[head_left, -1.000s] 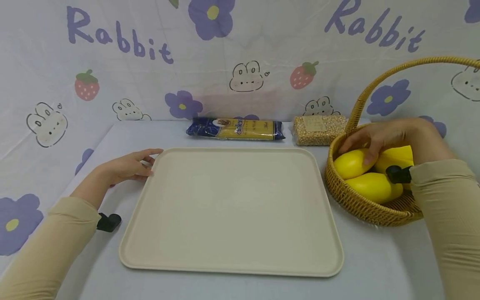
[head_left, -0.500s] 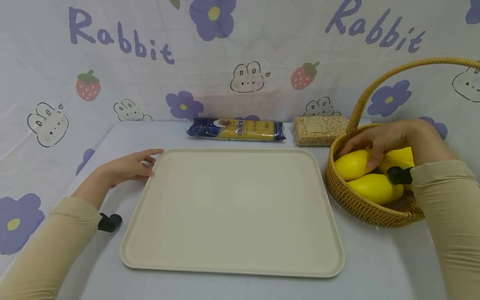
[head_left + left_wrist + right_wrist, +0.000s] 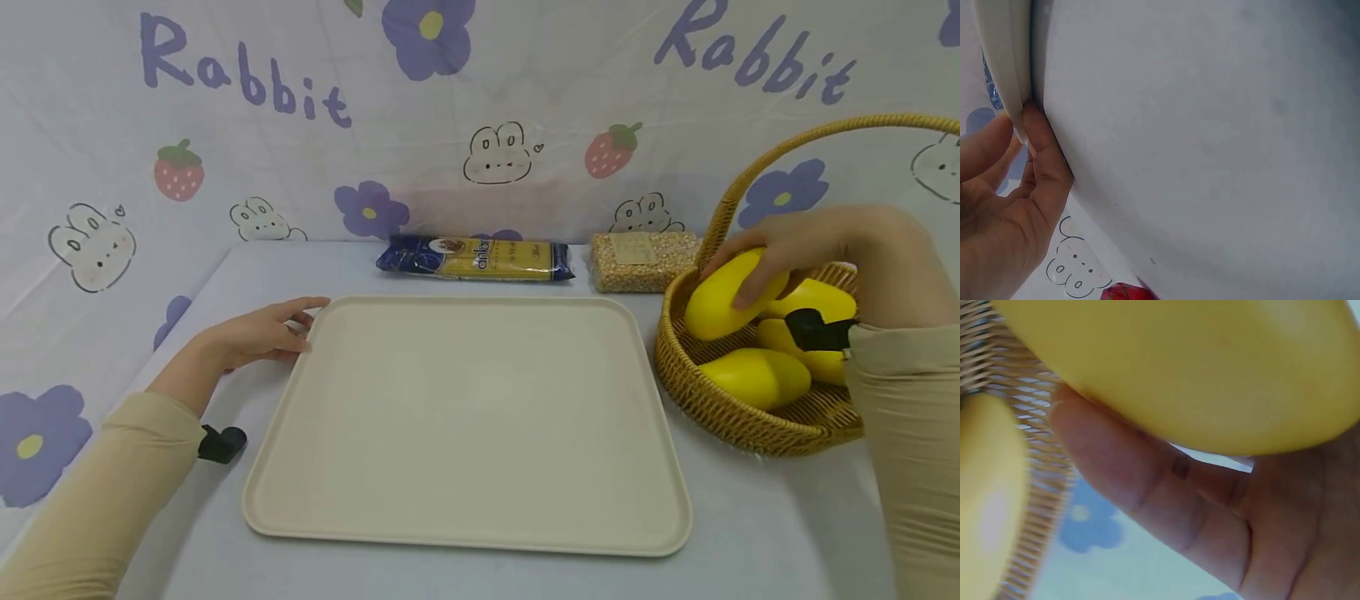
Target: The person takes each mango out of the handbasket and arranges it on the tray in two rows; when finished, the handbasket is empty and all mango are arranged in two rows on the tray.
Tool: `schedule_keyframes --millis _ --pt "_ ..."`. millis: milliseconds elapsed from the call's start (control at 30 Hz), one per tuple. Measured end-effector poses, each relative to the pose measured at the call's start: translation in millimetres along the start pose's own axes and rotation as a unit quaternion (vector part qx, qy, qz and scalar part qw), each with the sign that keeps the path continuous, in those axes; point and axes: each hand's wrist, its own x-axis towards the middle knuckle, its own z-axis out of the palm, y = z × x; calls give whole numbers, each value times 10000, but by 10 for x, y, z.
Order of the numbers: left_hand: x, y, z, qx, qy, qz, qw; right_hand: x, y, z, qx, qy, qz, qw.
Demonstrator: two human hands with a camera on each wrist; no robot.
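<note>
My right hand [image 3: 802, 250] grips a smooth yellow mango [image 3: 731, 296], raised and tilted over the left side of the wicker basket [image 3: 750, 433]. Close up in the right wrist view, fingers curl along the underside of the mango [image 3: 1210, 375]. Several other yellow fruits stay in the basket, among them one mango [image 3: 753, 379] at the front. At the far left corner of the beige tray [image 3: 465, 425], my left hand [image 3: 258, 337] holds the rim. The left wrist view has the tray edge [image 3: 1010, 62] pinched between thumb and fingers.
Behind the tray lies a blue and yellow pasta packet [image 3: 476, 258]. Beside it, a clear pack of corn kernels [image 3: 641, 260] sits close to the basket. The basket's tall handle [image 3: 817, 129] arches over the right side. A red item [image 3: 1125, 292] shows near my left hand.
My right hand has lifted the mango up from among the other fruits and tipped it, uncovering more yellow fruit below. The left hand and the tray stay in place.
</note>
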Motion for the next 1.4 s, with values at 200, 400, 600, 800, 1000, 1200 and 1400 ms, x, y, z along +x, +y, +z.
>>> schedule_keyframes --millis 200,400,600,800,1000,1200,1400 --pt "-7 13 -11 1 -23 -16 10000 -187 -241 -34 -593 889 -153 9942" --pt "-10 9 -12 -11 -32 -2 10000 -200 -489 21 -480 1672 -549 9832" --pt "9 -1 -13 -16 -33 17 10000 -136 -733 76 -221 2173 -784 9727" --pt "18 -4 -27 -51 -38 68 10000 -27 -1021 141 -117 2763 -1270 9526" --pt "19 -11 -31 -17 -64 96 9999 92 -1320 177 -145 3220 -1788 9296" --pt "6 -14 -29 -28 -56 109 9999 258 -1600 211 44 3220 -2097 9232" --pt "0 -17 -28 -64 -84 122 9999 461 -1814 282 416 3084 -2284 9225"
